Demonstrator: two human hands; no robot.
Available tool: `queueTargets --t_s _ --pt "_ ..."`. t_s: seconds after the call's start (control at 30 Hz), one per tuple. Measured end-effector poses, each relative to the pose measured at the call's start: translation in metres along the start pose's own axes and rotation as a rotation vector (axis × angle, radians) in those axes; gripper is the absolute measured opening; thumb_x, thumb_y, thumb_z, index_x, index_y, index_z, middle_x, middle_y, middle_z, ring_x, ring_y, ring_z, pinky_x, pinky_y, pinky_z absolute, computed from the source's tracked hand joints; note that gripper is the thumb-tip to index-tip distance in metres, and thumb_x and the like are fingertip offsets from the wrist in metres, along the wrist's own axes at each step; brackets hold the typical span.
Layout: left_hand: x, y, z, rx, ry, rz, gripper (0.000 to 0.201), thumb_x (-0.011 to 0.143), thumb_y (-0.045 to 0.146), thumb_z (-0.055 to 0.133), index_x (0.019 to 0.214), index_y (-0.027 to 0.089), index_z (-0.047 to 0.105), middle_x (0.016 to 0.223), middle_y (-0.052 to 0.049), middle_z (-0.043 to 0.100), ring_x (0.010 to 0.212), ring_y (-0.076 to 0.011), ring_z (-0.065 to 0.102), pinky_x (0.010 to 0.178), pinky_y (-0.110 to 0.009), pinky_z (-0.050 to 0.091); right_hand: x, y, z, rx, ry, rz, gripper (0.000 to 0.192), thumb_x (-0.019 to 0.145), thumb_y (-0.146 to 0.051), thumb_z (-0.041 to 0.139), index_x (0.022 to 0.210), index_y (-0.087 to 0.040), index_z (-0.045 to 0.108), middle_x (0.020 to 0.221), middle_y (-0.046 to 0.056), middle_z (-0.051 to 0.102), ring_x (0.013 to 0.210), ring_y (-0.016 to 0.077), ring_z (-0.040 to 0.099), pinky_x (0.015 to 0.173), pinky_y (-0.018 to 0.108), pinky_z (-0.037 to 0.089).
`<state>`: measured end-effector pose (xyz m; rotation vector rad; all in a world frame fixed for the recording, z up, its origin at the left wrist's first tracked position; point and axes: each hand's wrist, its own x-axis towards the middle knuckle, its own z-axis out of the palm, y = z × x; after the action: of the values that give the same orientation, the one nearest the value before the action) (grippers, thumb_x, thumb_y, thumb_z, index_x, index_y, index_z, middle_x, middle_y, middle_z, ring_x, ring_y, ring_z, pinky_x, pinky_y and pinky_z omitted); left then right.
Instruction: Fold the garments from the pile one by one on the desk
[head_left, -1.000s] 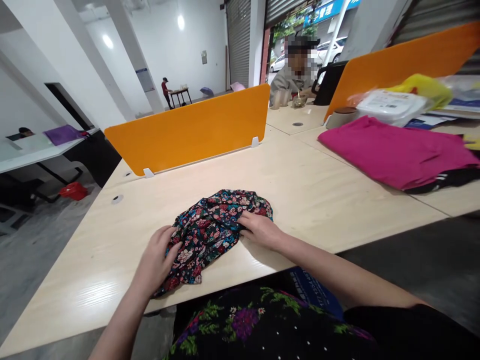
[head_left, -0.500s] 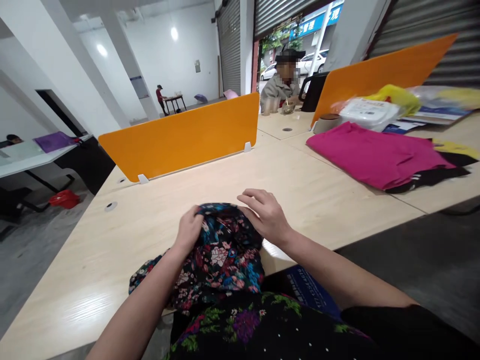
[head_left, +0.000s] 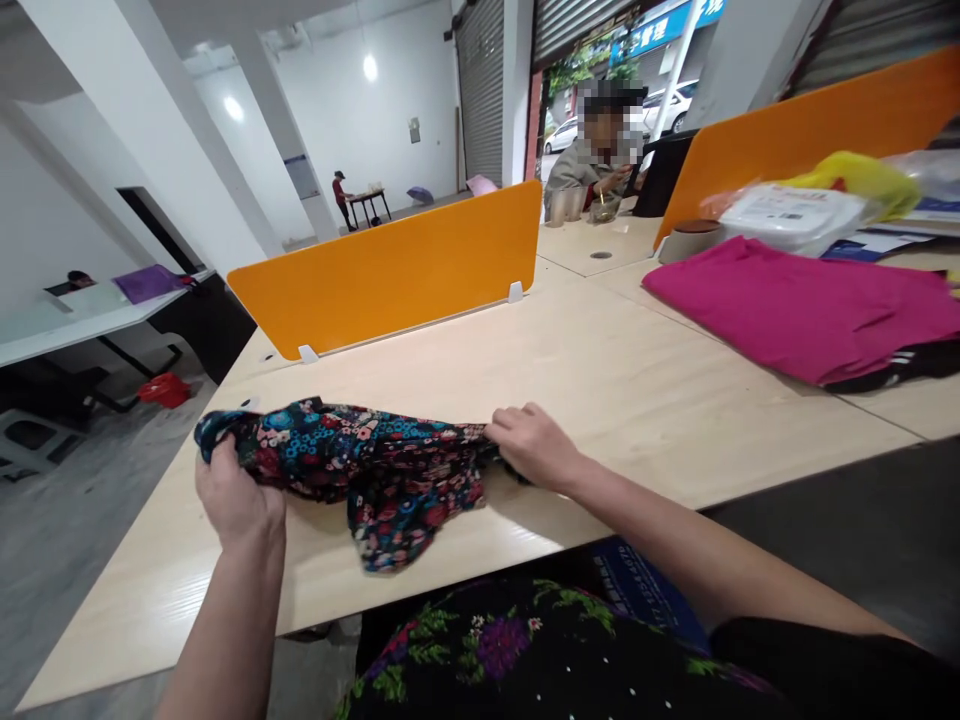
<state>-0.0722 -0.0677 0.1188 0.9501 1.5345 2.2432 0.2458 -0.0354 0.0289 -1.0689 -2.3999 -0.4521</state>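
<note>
- The left forearm rises steeply from the bottom edge of the view, and the left hand (head_left: 236, 500) is over the left part of the table (head_left: 600, 385), its wrist bent slightly and its thumb lying up along the fabric.
- The right forearm slants in from the lower right; the right hand (head_left: 536, 447) is back-upward, knuckles raised, fingers curled down and inward.
- The left hand is closed around one end of the floral cloth (head_left: 322, 450), thumb on the near side; most of its fingers are hidden by the fabric, so how tightly they press cannot be told.
- The right hand is nearly closed, pinching the cloth's opposite end, where it narrows into a gathered strip; a small dark bit of fabric shows just below the fingers.
- The floral cloth runs between the two hands above the near part of the table, wider and bunched at the left grip, drawn thin toward the right one.
- From its middle a loose, creased flap falls toward the person and the table's near edge, between the grips and touched by neither hand.
- Beyond the cloth, well apart from both hands, stands an orange divider (head_left: 405, 275); a pink garment (head_left: 795, 310) lies farther to the right.
</note>
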Motion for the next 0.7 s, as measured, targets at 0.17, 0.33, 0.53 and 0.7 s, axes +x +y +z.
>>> queueTargets --t_s 0.17,0.33,0.53,0.7 --pt "-0.026 -0.043 -0.071 0.422 -0.293 -0.289 0.025 0.067 0.042 0.062 0.078 0.019 0.060 0.067 0.002 0.062 0.065 -0.0178 0.060 0.063 -0.030 0.049 -0.006 0.028 -0.025 -0.028 0.265 0.208 0.023 0.083 -0.006 0.044 0.089 -0.018 0.063 0.101 0.009 0.064 0.091 0.0216 0.055 0.076 0.034 0.035" --pt "-0.036 -0.045 -0.119 1.202 -0.876 -0.110 0.040 0.069 0.060 0.058 0.057 0.023 0.046 0.050 0.004 0.051 0.053 -0.0182 0.053 0.054 -0.028 0.036 -0.029 0.036 0.002 0.182 0.191 0.364 0.045 0.078 -0.008 0.044 0.120 -0.019 0.056 0.124 0.012 0.056 0.116 0.0269 0.050 0.093 0.042 0.041" --pt "-0.029 -0.018 -0.076 1.133 -0.717 0.413 0.039 0.087 0.057 0.040 0.091 0.023 0.058 0.095 -0.005 0.065 0.089 -0.0216 0.061 0.078 -0.031 0.044 -0.042 0.027 0.028 0.391 -0.131 0.529 0.064 0.075 -0.036 0.063 0.134 -0.019 0.046 0.122 0.014 0.060 0.111 0.0315 0.055 0.092 0.046 0.045" --pt "-0.036 -0.057 -0.007 1.019 -1.234 0.464 0.052 0.088 0.052 0.044 0.133 0.024 0.045 0.131 -0.010 0.053 0.119 -0.0255 0.050 0.098 -0.036 0.039 -0.039 -0.007 0.020 0.326 -0.216 0.251 0.031 0.078 -0.010 0.049 0.103 -0.018 0.064 0.096 0.008 0.067 0.091 0.0221 0.059 0.078 0.033 0.046"
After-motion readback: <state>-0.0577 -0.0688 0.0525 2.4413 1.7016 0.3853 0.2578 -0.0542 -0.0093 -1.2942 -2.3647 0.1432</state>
